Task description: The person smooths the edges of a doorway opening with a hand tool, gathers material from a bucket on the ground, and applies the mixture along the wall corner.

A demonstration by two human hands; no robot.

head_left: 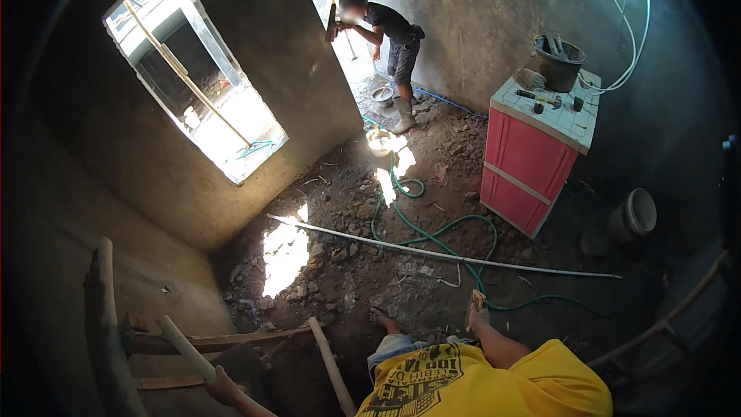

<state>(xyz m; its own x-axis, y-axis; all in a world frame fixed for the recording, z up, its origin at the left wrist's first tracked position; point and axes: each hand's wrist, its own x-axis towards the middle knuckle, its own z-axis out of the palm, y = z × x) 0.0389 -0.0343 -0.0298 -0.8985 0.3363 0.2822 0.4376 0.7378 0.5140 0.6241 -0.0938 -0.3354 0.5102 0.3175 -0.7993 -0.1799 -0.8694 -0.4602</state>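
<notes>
At the lower left, my left hand (224,388) is closed round the lower end of a pale round wooden pole (185,347). A wooden plank (208,344) runs behind that pole, and another pale pole (330,367) stands to its right. My right hand (479,317) is in front of my yellow shirt, low over the dark floor. It is closed on a small tan, flat-sided piece (475,300), whose kind I cannot make out. Below it, the green hose (532,303) curves across the ground.
A white pole (448,250) lies across the rubble floor. To the right stand a pink cabinet (525,156) with a black bucket (559,68) on top, and a pale bucket (637,212). At the doorway, a person (394,27) bends, one hand holding a flat tool against the wall edge.
</notes>
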